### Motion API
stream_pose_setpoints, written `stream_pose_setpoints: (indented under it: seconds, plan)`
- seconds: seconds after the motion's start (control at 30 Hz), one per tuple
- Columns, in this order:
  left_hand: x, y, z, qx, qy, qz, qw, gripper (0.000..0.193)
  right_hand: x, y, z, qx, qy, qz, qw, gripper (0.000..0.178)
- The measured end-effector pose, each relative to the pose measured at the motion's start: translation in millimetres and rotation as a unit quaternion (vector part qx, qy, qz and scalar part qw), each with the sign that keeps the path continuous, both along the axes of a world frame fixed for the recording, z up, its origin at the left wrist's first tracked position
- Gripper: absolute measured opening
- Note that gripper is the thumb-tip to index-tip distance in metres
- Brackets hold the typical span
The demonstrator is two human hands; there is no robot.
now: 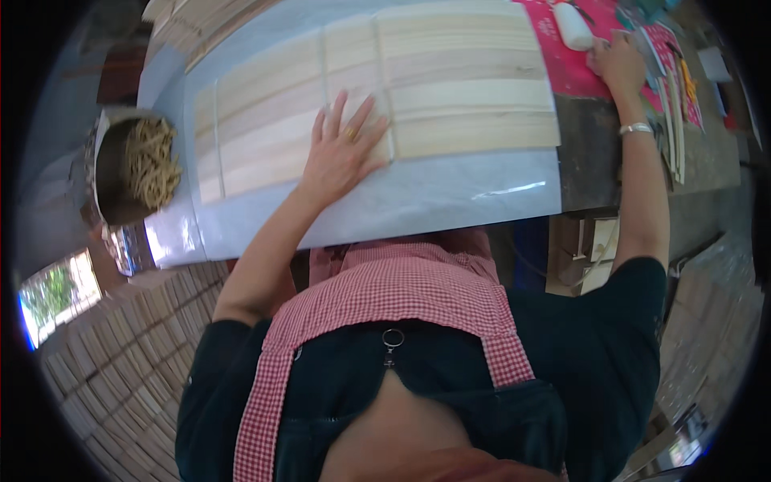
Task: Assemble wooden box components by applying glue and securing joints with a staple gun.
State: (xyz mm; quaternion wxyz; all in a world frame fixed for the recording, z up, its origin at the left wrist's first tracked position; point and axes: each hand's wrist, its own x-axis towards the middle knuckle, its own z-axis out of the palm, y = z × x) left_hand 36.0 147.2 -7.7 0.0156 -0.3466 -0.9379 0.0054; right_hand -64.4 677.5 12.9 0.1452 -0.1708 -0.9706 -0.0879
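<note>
My left hand (pixel 341 157) lies flat with its fingers spread on a pale wooden panel (pixel 466 88) made of joined planks. Thin grooves or bands run across the panel near that hand and toward its left end. At the far right, my right hand (pixel 620 68) is over a pink printed cloth (pixel 562 60), beside a white cylindrical bottle or spool (pixel 573 26). Its fingers are bent together, and what they hold, if anything, is too blurred to make out.
A grey-white sheet (pixel 450 185) covers the table under the panel. On the left stands a metal tin (pixel 112 181) of tan bands (pixel 152 165). Thin wooden sticks (pixel 675 136) and an orange-handled tool (pixel 689 84) lie at the right. Stacked wood pieces (pixel 120 361) fill the lower left.
</note>
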Motion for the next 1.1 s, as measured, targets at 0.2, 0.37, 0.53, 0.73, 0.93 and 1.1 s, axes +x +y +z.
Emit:
stream_pose_setpoints:
  seconds: [0.2, 0.37, 0.53, 0.73, 0.93, 1.1]
  plan:
    - [-40, 20, -15, -0.006, 0.049, 0.042, 0.998, 0.069, 46, -129, -19, -0.066, 0.111, 0.285, 0.950, 0.050]
    - [-34, 13, -16, 0.068, 0.085, 0.080, 0.991, 0.082, 108, -223, -43, -0.023, 0.041, 0.358, 0.932, 0.059]
    - [-13, -77, -5, 0.054, 0.120, 0.129, 0.983, 0.095, 123, -226, -42, -0.022, -0.005, 0.381, 0.924, 0.061]
    - [-30, -187, -5, -0.055, 0.132, 0.238, 0.961, 0.100, 111, -227, -46, -0.025, -0.005, 0.356, 0.934, 0.061]
    - [-33, -203, -10, -0.041, 0.125, 0.210, 0.969, 0.103, 134, -230, -37, 0.003, -0.033, 0.332, 0.943, 0.060]
    - [-23, -210, 9, -0.050, 0.087, 0.151, 0.983, 0.097, 152, -219, -17, -0.045, -0.098, 0.401, 0.910, 0.053]
